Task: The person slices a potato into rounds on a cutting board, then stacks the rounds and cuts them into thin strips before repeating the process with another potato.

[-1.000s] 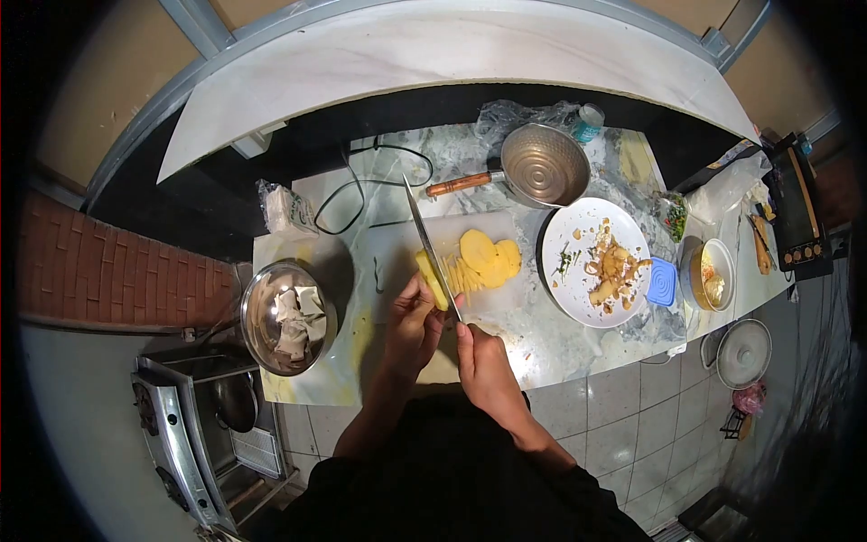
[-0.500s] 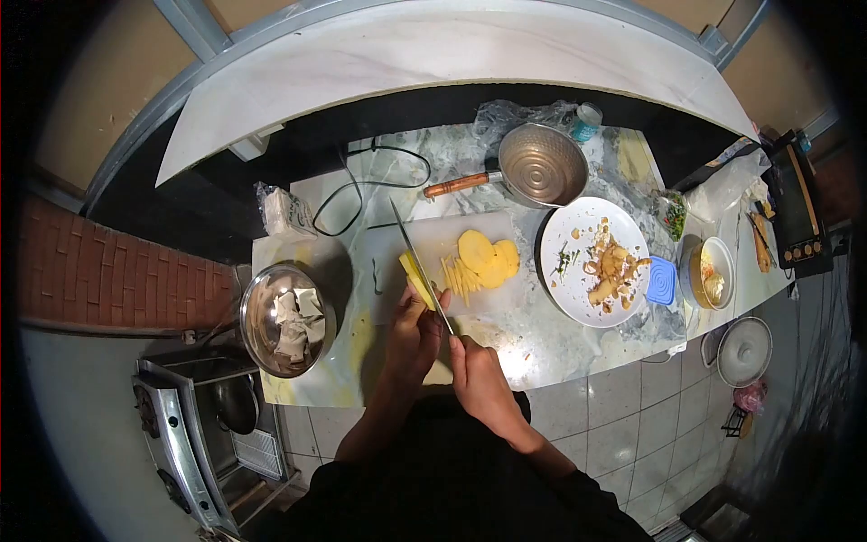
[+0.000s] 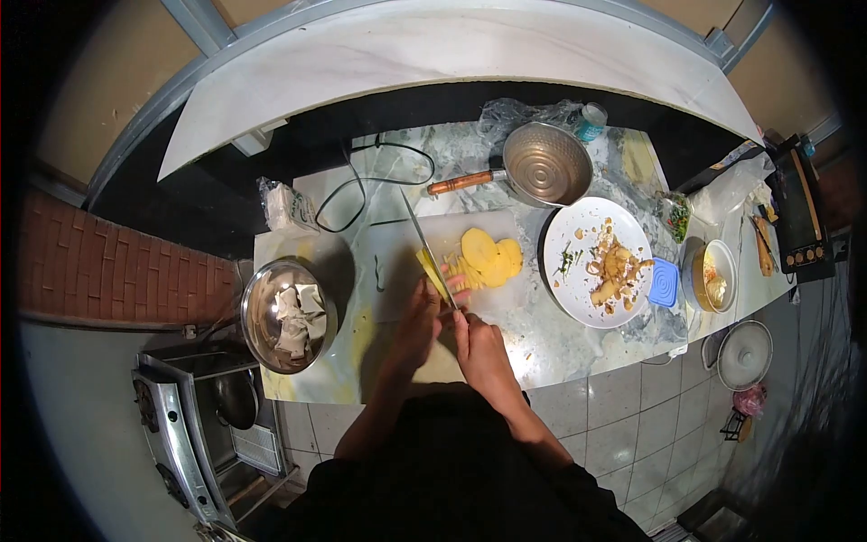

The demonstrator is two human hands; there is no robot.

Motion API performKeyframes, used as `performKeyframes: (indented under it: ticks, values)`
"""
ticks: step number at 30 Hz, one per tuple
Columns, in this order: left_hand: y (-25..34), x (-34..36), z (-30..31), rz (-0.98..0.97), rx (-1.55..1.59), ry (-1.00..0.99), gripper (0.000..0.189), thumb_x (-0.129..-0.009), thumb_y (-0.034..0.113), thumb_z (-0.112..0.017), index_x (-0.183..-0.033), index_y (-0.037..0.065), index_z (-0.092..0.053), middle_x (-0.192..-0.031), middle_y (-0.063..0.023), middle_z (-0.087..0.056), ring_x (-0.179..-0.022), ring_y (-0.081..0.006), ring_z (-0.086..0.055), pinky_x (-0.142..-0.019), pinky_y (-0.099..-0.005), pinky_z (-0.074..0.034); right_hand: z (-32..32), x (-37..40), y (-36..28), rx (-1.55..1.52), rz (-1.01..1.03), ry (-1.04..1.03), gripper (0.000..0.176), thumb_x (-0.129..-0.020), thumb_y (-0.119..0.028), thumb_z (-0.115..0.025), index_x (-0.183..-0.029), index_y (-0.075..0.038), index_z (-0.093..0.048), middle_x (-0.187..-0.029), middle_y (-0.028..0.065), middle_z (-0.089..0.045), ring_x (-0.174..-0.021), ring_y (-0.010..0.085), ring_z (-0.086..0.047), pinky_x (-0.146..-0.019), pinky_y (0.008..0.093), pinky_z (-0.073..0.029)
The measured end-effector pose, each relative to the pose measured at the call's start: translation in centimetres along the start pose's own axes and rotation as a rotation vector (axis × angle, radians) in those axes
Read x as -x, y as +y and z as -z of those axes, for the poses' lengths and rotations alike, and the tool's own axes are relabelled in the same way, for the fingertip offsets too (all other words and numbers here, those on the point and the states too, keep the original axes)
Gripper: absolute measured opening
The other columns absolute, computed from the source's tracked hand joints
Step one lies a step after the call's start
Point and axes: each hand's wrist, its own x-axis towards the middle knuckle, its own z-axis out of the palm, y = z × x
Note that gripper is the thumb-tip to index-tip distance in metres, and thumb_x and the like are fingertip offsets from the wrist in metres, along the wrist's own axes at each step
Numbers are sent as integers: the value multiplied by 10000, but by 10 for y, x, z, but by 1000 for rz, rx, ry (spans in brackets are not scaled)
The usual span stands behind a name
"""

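Note:
My right hand [image 3: 483, 348] is closed round the handle of a kitchen knife [image 3: 417, 222], whose long blade points up and left over the white cutting board [image 3: 388, 239]. My left hand [image 3: 419, 321] is at the board's near edge; some of its fingers are spread on the right of the blade, over cut yellow sticks that look like potato. Just left of the blade, a small stack of potato slices [image 3: 428, 264] touches this hand. More round potato slices [image 3: 489, 256] lie overlapping on the right of the board. The blade and my fingers partly hide the sticks.
On the left stands a steel bowl [image 3: 255, 332] with pale pieces. To the right are a white plate [image 3: 562, 294] of peelings, a blue lid [image 3: 663, 281] and another bowl [image 3: 695, 289]. A wooden-handled saucepan [image 3: 548, 164] and a black cable [image 3: 357, 185] are behind the board.
Fingers of my left hand have spread out to the right of the blade over the cut sticks. The knife and the stack have shifted slightly to the right.

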Motion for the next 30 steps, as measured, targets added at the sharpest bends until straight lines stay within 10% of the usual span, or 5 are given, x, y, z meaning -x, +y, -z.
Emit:
performKeyframes:
  ticks: [6,19,22,24,30]
  values:
    - [-2,-19,63,-129,-1056,63,401,-973,229,-502,-1314,24,-447,-1183,-142,-530,-970,-219,-606,-801,-319,-500,-24,-17,42,184,-45,-51,438,-987,-278,-419,-838,96,-592,-710,329,-571,-732,514,-553,-670,556,-429]
    - [-15,-29,74,-376,-969,50,470,-952,143,-520,-1375,18,-358,-1252,-154,-483,-854,-198,-603,-666,-278,-516,-41,-24,49,190,-84,-77,425,-982,-293,-420,-869,69,-612,-787,349,-583,-804,521,-560,-711,559,-447]
    - [-21,-31,81,-322,-1036,7,472,-978,147,-457,-1400,-6,-310,-1348,-185,-412,-1070,-264,-573,-830,-336,-503,-45,-24,54,236,-101,-108,421,-982,-293,-416,-888,68,-612,-792,349,-584,-811,520,-561,-714,557,-449]
    - [-27,-33,78,-645,-1326,22,500,-975,137,-435,-1406,-50,-264,-1362,-261,-380,-1238,-367,-433,-1013,-401,-376,-47,-25,57,225,-89,-81,427,-982,-292,-416,-882,75,-611,-790,355,-581,-812,522,-561,-715,555,-451]
    - [-36,-31,70,-543,-1199,25,497,-978,108,-361,-1412,-81,-207,-1424,-288,-276,-1332,-409,-286,-1097,-415,-248,-45,-24,51,160,-74,-78,428,-981,-288,-415,-885,84,-602,-783,360,-578,-796,527,-561,-710,561,-449]
